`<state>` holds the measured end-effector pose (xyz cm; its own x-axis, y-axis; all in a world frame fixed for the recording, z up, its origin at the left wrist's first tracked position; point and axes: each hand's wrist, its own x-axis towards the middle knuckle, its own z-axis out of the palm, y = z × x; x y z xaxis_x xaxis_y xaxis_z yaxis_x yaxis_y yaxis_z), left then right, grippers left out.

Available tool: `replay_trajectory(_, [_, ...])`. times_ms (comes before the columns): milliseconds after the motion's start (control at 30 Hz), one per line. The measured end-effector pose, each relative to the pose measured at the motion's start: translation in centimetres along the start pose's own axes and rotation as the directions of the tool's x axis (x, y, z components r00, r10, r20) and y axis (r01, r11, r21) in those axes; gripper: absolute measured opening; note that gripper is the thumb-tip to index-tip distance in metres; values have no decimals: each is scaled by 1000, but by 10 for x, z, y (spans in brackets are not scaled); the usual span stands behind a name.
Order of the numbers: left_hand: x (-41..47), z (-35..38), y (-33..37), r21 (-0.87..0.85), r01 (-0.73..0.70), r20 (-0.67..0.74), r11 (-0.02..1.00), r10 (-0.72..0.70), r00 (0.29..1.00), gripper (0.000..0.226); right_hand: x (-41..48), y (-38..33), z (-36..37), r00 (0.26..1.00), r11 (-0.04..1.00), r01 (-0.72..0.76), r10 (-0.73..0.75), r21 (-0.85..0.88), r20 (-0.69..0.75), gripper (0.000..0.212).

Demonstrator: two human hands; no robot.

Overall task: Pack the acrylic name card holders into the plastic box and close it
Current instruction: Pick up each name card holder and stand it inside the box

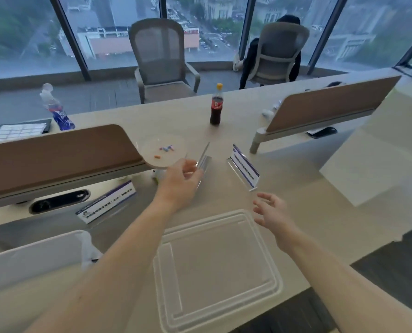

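Observation:
A clear plastic box (pixel 218 267) lies on the beige desk in front of me, nothing inside it. My left hand (pixel 179 181) grips a clear acrylic name card holder (pixel 203 162) just beyond the box, by its near end. My right hand (pixel 272 212) hovers with fingers spread above the box's far right corner, holding nothing. A second name card holder (pixel 243 167) with a white and purple card stands just beyond that hand. A third holder (pixel 106 204) with a printed card lies to the left, near the brown divider.
A round clear dish (pixel 163 152) with small coloured pieces sits past my left hand. A cola bottle (pixel 215 108) stands further back, a water bottle (pixel 56 109) at far left. Brown dividers (pixel 56 155) flank the desk. A white bin (pixel 32 258) is near left. A person sits in a far chair (pixel 275 51).

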<state>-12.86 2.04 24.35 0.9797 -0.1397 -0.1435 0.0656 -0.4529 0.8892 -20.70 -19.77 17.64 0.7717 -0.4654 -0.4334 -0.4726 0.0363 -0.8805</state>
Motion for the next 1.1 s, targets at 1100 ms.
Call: replay_trajectory(1100, [337,272,-159,-238,140,149,961,-106,983,54,349,142,27,884,945,286,-325,-160,-337,32])
